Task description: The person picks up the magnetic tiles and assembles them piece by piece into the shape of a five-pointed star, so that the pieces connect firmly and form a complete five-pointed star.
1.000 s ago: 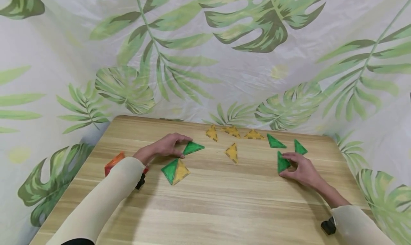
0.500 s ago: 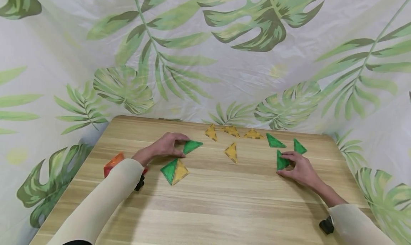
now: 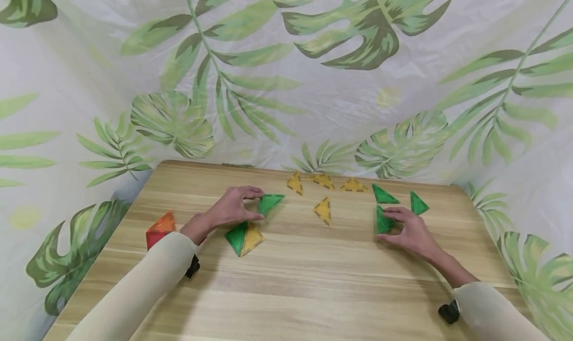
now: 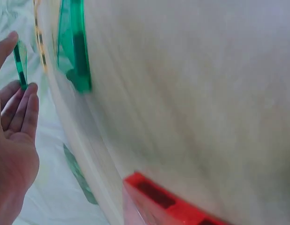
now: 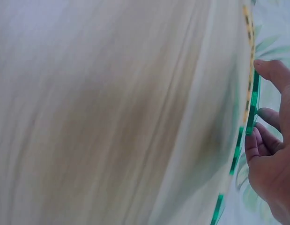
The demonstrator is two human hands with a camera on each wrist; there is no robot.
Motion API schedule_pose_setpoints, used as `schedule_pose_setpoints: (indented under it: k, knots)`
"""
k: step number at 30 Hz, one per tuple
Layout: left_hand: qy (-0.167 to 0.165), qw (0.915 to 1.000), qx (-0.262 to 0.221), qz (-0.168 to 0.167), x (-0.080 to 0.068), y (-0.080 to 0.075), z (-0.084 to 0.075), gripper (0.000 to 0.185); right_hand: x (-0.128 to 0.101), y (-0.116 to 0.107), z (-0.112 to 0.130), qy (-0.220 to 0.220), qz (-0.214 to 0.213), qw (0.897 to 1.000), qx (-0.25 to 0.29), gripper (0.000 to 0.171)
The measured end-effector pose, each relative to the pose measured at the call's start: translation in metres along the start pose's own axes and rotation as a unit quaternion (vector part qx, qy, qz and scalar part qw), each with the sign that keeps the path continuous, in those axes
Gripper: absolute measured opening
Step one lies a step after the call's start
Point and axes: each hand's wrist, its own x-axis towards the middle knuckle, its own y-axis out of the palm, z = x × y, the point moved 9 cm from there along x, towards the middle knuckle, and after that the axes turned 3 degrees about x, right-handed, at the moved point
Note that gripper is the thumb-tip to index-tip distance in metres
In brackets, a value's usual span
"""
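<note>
My left hand pinches a green triangular magnetic tile between thumb and fingers. In the left wrist view that held tile appears raised off the table. On the right, my right hand grips another green triangular tile by its ends; in the right wrist view this tile looks slightly lifted too. Just nearer than the left hand, a green triangle lies edge to edge with a yellow triangle. Behind the right hand rest two green triangles, one left of the other.
Several yellow triangles lie in the middle and along the table's back edge. Orange and red tiles sit by the left forearm, partly hidden by the sleeve. A leaf-patterned cloth hangs behind the wooden table.
My right hand has shifted left with its green tile, away from the two behind it. My left hand has turned its green tile slightly and come a little nearer.
</note>
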Motion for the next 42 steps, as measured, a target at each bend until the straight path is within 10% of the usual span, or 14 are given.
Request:
schedule_pose_setpoints:
  k: [17,42]
  knots:
    - [0.028,0.9969,0.071,-0.021,-0.041,0.033,-0.078,0.060,0.015,0.051,0.098,-0.062,0.058,0.995,0.057,0.058]
    - [0.039,0.9906,0.130,0.016,-0.047,0.074,-0.102,0.066,0.011,0.116,0.149,-0.056,0.122,0.987,0.090,0.061]
